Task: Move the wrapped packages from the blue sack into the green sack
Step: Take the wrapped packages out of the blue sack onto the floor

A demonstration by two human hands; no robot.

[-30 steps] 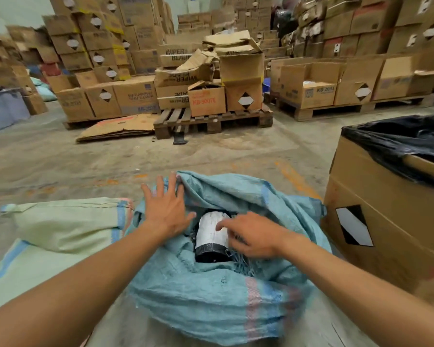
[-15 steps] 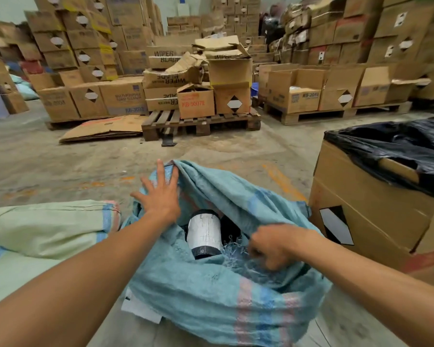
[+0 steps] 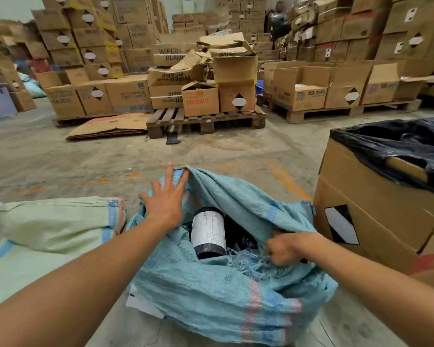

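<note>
Left hand (image 3: 164, 205) flat with fingers spread on the blue sack (image 3: 226, 291) far lip, right hand (image 3: 283, 249) bunching its frayed near edge, wrapped package (image 3: 208, 232) upright inside, green sack (image 3: 50, 225) beside it, so widen the mouth before lifting.

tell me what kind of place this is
Most likely a warehouse or stockroom: stacked cardboard cartons marked foam cleaner and wiper blade, wooden pallets on a bare concrete floor, and woven sacks being sorted.
</note>
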